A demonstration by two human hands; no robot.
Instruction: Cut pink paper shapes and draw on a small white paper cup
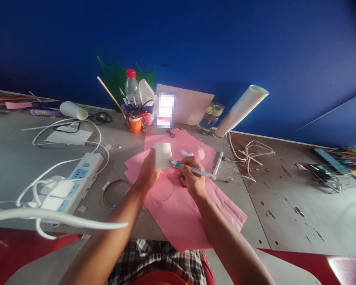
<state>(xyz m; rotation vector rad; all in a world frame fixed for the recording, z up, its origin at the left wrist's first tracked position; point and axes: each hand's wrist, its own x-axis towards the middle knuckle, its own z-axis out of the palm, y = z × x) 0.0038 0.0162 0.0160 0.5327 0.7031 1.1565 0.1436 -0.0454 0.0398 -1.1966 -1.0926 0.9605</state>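
My left hand (149, 171) is closed around the side of a white paper cup (163, 153), held above pink paper sheets (190, 217). In my right hand (192, 177) is a white marker pen (197, 170) with a blue band near its point. The pen's point is at the lower right edge of the cup; whether it touches cannot be made out. Below my right hand a dark loop (182, 181) partly shows. A pen cap or small white piece (186, 153) lies on the pink paper beyond my hands, and another white marker (218, 162) lies to the right.
A power strip (87, 166) with white cables stands left. Behind are a lit phone (165, 110), an orange cup of pens (135, 125), a red-capped bottle (132, 87), a glass jar (210, 118) and a leaning stack of paper cups (241, 111). A tape roll (103, 196) lies by my left forearm.
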